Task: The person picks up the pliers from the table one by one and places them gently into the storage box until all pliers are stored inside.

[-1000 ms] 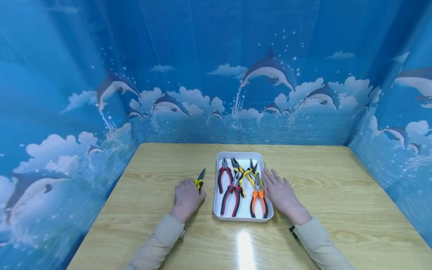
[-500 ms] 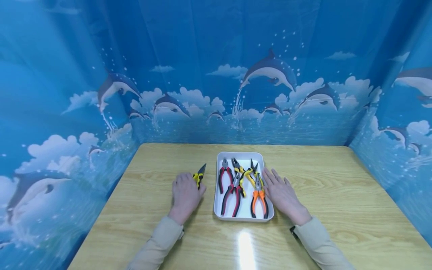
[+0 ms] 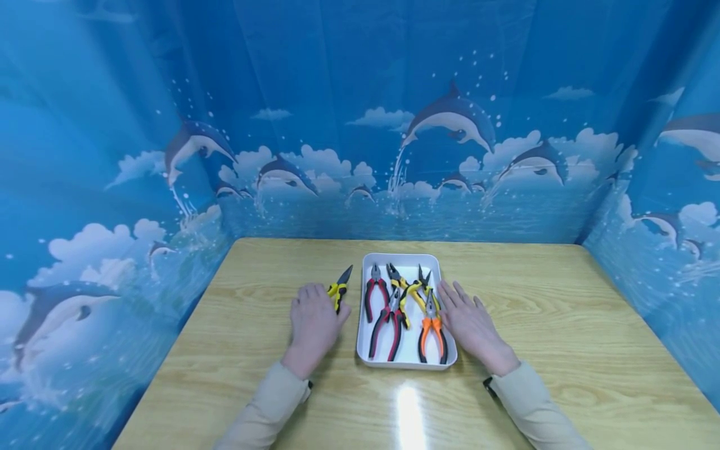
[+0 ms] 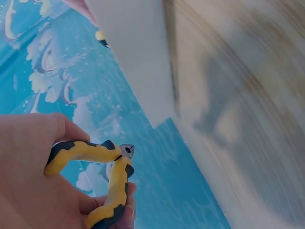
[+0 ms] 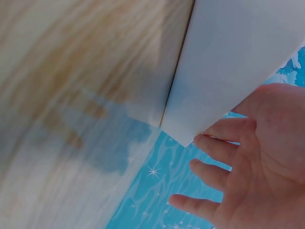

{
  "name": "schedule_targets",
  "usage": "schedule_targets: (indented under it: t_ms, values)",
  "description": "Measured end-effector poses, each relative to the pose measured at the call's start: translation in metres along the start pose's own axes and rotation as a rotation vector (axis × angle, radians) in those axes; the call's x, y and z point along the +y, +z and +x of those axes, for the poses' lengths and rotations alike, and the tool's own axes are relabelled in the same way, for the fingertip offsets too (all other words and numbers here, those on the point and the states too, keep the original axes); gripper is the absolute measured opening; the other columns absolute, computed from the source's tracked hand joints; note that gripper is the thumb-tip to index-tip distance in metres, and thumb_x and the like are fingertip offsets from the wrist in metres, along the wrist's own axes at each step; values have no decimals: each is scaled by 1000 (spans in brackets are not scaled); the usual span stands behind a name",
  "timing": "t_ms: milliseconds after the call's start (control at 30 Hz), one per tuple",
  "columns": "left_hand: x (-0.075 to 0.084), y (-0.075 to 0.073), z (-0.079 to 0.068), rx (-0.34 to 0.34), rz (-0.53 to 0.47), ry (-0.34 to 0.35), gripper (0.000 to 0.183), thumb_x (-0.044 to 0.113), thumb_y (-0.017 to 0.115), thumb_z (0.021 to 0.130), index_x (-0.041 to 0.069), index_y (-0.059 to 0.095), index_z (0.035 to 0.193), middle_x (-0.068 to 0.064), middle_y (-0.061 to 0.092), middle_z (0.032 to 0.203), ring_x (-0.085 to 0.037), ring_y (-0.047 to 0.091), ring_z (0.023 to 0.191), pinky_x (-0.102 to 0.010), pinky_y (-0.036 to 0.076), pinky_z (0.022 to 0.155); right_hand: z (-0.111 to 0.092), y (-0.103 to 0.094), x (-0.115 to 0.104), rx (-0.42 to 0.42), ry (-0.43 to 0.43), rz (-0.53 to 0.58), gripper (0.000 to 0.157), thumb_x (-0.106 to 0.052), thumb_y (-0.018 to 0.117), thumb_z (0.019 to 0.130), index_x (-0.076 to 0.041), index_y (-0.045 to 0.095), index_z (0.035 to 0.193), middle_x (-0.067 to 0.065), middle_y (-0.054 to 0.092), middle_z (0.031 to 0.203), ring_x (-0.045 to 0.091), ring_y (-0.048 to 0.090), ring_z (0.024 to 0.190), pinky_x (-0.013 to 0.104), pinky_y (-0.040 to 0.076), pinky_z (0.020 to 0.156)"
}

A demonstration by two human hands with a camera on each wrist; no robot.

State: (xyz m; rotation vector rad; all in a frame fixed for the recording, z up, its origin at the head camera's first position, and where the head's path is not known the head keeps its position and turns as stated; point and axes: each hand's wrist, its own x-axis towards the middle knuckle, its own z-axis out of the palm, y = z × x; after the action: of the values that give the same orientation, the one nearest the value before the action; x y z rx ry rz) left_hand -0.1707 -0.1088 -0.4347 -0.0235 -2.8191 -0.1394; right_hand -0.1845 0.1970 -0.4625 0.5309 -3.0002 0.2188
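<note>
My left hand (image 3: 316, 319) holds yellow-and-black pliers (image 3: 340, 287) to the left of the white tray, their dark pointed jaws angled up and right. In the left wrist view the fingers curl around the spread handles of these pliers (image 4: 118, 183). Beside the right wall of the white tray (image 3: 405, 364) lies my right hand (image 3: 471, 328), its fingers stretched out and holding nothing; in the right wrist view the fingertips are at the tray's side wall (image 5: 209, 71). Inside the tray are red-and-black pliers (image 3: 388, 328), orange-and-black pliers (image 3: 432, 337) and yellow-and-black ones (image 3: 413, 290).
The tray stands on a wood-grain table (image 3: 540, 300), near its middle. A second pair of red-and-black pliers (image 3: 375, 290) lies at the tray's left side. Behind and beside the table hangs a blue dolphin-print curtain (image 3: 360, 125).
My left hand has moved slightly right with the yellow-and-black pliers, whose tips now sit farther up and nearer the tray. The right hand and tray look unmoved.
</note>
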Motion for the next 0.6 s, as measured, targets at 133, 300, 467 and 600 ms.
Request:
schedule_targets:
  t_ms: [133,300,467,600]
  values:
    - [12,-5,-1,-60,-24,-14,70,52,59,96,-12,57,121,-30,61,120,-40,59,111,-49,54,91,0,0,0,1,2,-3,58,-24,52,106,2,34,155,20,34,161,45,30,147,70,29,113]
    - [30,-7,-2,-84,-12,7,73,56,59,95,-12,57,123,-28,61,122,-38,60,113,-47,54,95,0,0,1,1,1,2,58,-24,52,106,1,35,155,19,33,161,44,29,148,70,29,113]
    - [47,-4,-5,-69,4,54,75,61,60,93,-10,59,119,-25,62,116,-34,61,106,-44,55,88,0,1,1,2,0,12,58,-24,51,106,1,34,155,19,33,161,44,28,148,70,28,113]
    - [60,-1,-8,-53,-11,80,74,60,61,93,-10,59,118,-24,63,112,-32,61,100,-42,55,83,0,1,1,4,-1,9,58,-24,51,106,1,34,155,19,33,161,44,29,148,70,28,113]
